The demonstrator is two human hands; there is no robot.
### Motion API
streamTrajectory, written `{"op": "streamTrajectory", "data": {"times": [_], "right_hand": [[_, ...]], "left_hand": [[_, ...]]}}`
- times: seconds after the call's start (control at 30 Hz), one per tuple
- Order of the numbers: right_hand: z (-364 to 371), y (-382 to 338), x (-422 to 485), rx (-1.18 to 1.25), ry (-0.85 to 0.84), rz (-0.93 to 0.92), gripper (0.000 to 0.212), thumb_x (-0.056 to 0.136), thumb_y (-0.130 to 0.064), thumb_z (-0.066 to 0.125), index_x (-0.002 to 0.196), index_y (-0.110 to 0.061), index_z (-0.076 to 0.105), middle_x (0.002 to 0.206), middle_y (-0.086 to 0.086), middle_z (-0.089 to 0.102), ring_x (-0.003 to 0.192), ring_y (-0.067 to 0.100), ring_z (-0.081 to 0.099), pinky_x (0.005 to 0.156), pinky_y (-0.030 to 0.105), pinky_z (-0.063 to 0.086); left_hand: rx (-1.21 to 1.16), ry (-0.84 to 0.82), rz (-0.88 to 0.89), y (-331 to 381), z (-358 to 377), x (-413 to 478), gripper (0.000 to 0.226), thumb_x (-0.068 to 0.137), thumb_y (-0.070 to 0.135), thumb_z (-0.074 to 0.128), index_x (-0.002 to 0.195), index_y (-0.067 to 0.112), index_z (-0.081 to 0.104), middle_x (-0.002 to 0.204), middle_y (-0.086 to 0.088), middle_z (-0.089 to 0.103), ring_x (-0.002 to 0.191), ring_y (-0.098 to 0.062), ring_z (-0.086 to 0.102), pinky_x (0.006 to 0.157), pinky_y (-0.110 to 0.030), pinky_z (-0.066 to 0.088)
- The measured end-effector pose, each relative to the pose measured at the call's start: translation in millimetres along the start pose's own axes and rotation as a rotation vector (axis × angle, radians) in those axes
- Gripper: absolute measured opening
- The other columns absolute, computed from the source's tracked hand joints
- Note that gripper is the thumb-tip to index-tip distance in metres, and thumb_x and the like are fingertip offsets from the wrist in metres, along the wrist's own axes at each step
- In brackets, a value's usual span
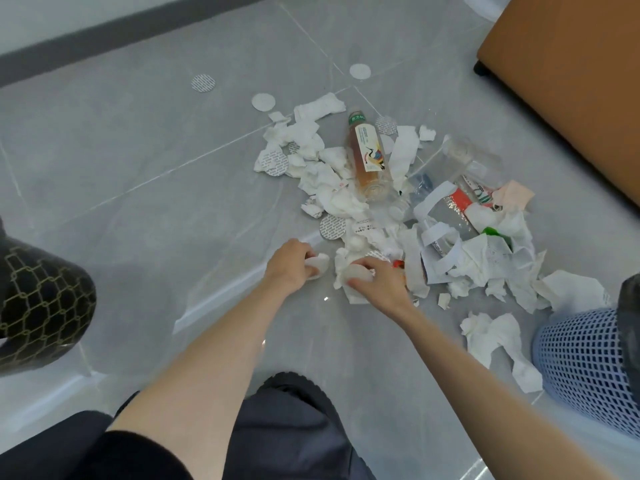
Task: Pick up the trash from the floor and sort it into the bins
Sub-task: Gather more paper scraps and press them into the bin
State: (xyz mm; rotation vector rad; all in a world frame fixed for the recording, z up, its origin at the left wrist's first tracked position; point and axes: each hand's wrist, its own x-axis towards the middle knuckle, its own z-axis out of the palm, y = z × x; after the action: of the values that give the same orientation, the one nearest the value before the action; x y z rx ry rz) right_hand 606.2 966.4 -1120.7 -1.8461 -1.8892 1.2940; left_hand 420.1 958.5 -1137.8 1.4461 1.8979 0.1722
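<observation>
Trash (332, 188) is spread in a loose heap over the grey tiled floor (138, 174), mostly crumpled white tissue, torn paper strips and round foil seals (203, 83). At the near edge of the heap the left hand (292, 268) is held low, its fingers (306, 252) curled round a small white wad (318, 266). Whether the wad is lifted clear of the floor cannot be told. Just beside it the right hand (379, 284) is laid over a larger crumpled tissue (348, 273), the fingers bent down and gripping it, their tips partly buried in the paper.

A tea bottle (369, 157) holding amber liquid is seen lying on its side in the middle of the heap, cap pointing away. To its right a clear plastic bottle (457, 157) is hard to make out against the floor, and its near end is covered by paper strips and a red-and-white wrapper (464, 199).

A blue mesh bin (585, 368) is cut off by the right edge. Its inside is not shown, and a dark shape (628, 306) above its rim cannot be identified. A black patterned container (41, 299) is cut off at the left edge, its top out of view. A brown piece of furniture (571, 81) is clipped by the top right corner. A dark shoe (294, 384) is partly hidden below the arms.
</observation>
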Motion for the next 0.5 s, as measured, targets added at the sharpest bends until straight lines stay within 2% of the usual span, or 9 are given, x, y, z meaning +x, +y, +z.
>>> {"op": "streamTrajectory", "data": {"times": [0.07,0.13,0.23,0.33,0.43,0.5], "right_hand": [[-21,-27,-2,0.077,0.008,-0.027,0.021,0.078,-0.021,0.069,0.099,-0.023,0.066,0.097,-0.01,0.064,0.09,0.008,0.057,0.075,0.02,0.046],[-42,-55,-3,0.164,-0.003,-0.062,0.023,0.08,-0.02,0.069,0.102,-0.023,0.065,0.097,-0.011,0.063,0.09,0.008,0.058,0.073,0.022,0.051],[-68,-105,-8,0.433,-0.064,-0.05,0.02,0.085,-0.014,0.067,0.103,-0.02,0.061,0.095,-0.005,0.063,0.085,0.011,0.062,0.071,0.026,0.057],[-84,-158,-12,0.723,-0.183,-0.012,0.015,0.088,-0.012,0.064,0.104,-0.013,0.062,0.095,0.005,0.065,0.08,0.014,0.064,0.075,0.028,0.057],[-84,-209,-14,0.911,-0.331,-0.002,0.012,0.09,-0.012,0.061,0.102,-0.011,0.061,0.092,0.005,0.065,0.081,0.018,0.065,0.073,0.027,0.057],[-76,-239,-12,0.986,-0.417,-0.013,0.018,0.091,-0.013,0.06,0.108,-0.01,0.058,0.096,0.007,0.063,0.082,0.019,0.065,0.067,0.026,0.058]], "left_hand": [[-0.044,0.032,0.04,13,-35,1,0.025,0.079,0.022,0.072,0.101,0.012,0.065,0.108,-0.006,0.063,0.1,-0.024,0.058,0.076,-0.026,0.039],[-0.084,0.064,0.094,27,-74,1,0.026,0.078,0.022,0.072,0.1,0.012,0.064,0.105,-0.004,0.065,0.099,-0.022,0.059,0.076,-0.026,0.04],[-0.021,0.094,0.182,44,-136,-11,0.028,0.08,0.025,0.071,0.102,0.01,0.063,0.102,-0.005,0.064,0.097,-0.023,0.058,0.078,-0.03,0.043],[0.05,0.138,0.24,52,-197,-32,0.026,0.081,0.028,0.07,0.098,0.008,0.064,0.097,-0.009,0.065,0.091,-0.025,0.059,0.079,-0.036,0.046],[0.013,0.187,0.222,49,-248,-66,0.013,0.084,0.021,0.067,0.091,0.011,0.063,0.084,-0.003,0.059,0.067,-0.014,0.056,0.065,-0.028,0.046],[-0.063,0.208,0.179,41,-272,-87,0.004,0.087,0.017,0.063,0.085,0.016,0.06,0.08,-0.001,0.057,0.066,-0.015,0.055,0.063,-0.027,0.05]]}}
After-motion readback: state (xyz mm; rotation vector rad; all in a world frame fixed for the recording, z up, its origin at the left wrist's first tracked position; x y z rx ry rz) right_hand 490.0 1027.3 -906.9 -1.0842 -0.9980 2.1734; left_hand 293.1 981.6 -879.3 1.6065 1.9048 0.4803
